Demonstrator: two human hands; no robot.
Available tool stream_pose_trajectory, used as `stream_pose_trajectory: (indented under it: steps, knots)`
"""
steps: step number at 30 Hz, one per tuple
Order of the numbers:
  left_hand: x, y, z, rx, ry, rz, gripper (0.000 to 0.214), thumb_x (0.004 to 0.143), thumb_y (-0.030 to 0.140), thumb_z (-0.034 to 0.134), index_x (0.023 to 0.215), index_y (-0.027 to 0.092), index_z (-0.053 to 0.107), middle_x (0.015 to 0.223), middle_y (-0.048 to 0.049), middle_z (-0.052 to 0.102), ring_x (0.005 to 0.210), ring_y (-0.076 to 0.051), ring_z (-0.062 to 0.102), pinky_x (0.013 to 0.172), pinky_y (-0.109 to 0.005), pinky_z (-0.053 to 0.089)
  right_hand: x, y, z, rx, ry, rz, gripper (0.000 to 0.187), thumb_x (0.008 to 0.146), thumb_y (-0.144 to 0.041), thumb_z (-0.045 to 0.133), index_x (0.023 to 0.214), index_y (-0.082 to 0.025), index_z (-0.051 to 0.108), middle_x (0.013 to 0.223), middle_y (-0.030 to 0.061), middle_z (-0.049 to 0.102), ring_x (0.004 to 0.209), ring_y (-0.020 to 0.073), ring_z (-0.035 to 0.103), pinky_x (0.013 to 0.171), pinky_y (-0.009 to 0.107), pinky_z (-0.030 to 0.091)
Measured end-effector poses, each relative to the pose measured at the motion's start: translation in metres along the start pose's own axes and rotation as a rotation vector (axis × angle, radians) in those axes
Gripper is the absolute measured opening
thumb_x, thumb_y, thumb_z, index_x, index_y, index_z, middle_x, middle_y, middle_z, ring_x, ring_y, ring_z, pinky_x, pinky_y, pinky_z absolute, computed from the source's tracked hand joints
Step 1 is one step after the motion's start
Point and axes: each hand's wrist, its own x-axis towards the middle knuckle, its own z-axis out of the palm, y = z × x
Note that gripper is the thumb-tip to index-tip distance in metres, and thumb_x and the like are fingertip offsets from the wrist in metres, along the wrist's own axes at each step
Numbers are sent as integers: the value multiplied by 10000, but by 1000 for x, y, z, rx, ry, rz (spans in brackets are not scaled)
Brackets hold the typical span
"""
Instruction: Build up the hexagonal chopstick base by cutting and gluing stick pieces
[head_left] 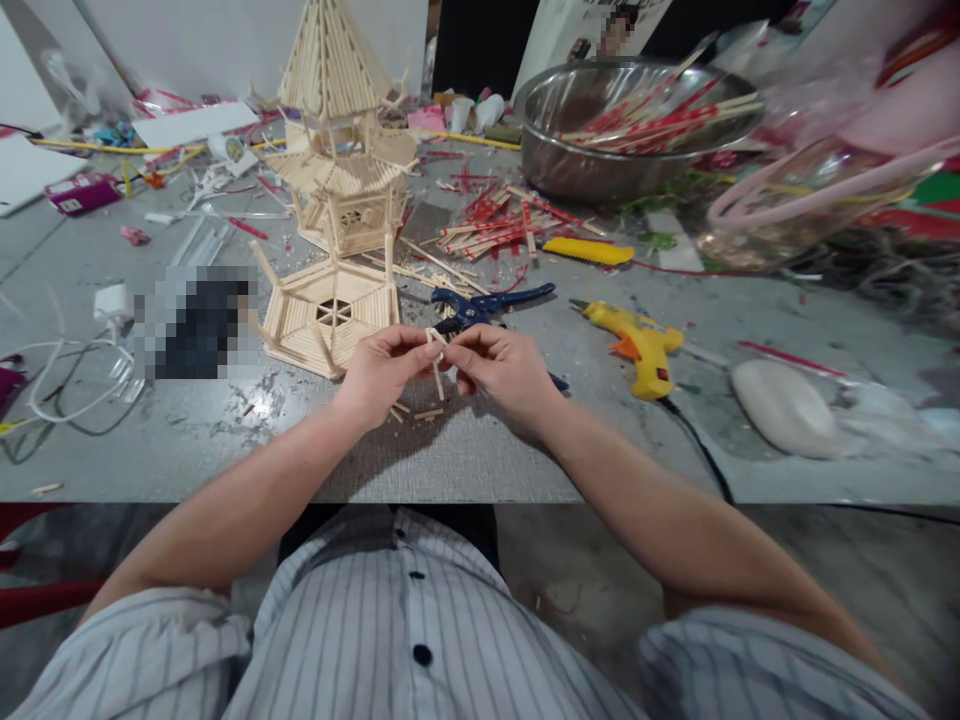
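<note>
Fingertips nearly meet as my left hand (pixel 382 372) and my right hand (pixel 504 372) pinch short wooden sticks (pixel 439 382) between them. One stick points down toward the table, and another seems to cross it at the top; the fingers partly cover both. Just behind my left hand lies a hexagonal stick-built base (pixel 300 315) with upright posts at its corners. Blue-handled cutters (pixel 517 297) lie right behind my hands, partly hidden by them. Small cut stick pieces (pixel 429 413) are scattered on the table below my fingers.
A stick-built pagoda (pixel 341 170) stands behind the base. To my right are a yellow glue gun (pixel 649 350) with a black cord, a white computer mouse (pixel 784 408) and a yellow-handled cutter (pixel 587 250). Red-wrapped sticks (pixel 487 225) lie piled before a steel bowl (pixel 555 165). Cables (pixel 56 385) lie left.
</note>
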Motion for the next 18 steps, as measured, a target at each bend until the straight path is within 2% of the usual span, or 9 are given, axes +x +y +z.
stream_pose_trajectory:
  steps: [8,14,18]
  knots:
    - [0,-1,-1,26,-10,17,187,637,290,704,700,143,607,632,32,609,587,-63,564,604,-217,506,-1,-2,4,86,-3,71,375,559,-518,735,608,-169,607,513,-27,594,377,81,523,382,213,423]
    - [-1,1,-1,1,-98,-17,214,639,297,708,768,137,650,744,6,650,638,-73,589,629,-226,523,-1,-4,2,169,-38,183,410,458,-534,777,554,-166,624,441,-15,589,369,106,539,395,230,436]
    - [-3,0,-1,15,-74,-6,212,623,298,717,710,135,614,694,18,618,633,-77,580,624,-235,532,0,-3,2,170,-24,191,389,435,-513,793,545,-169,649,466,-9,610,407,97,537,443,237,444]
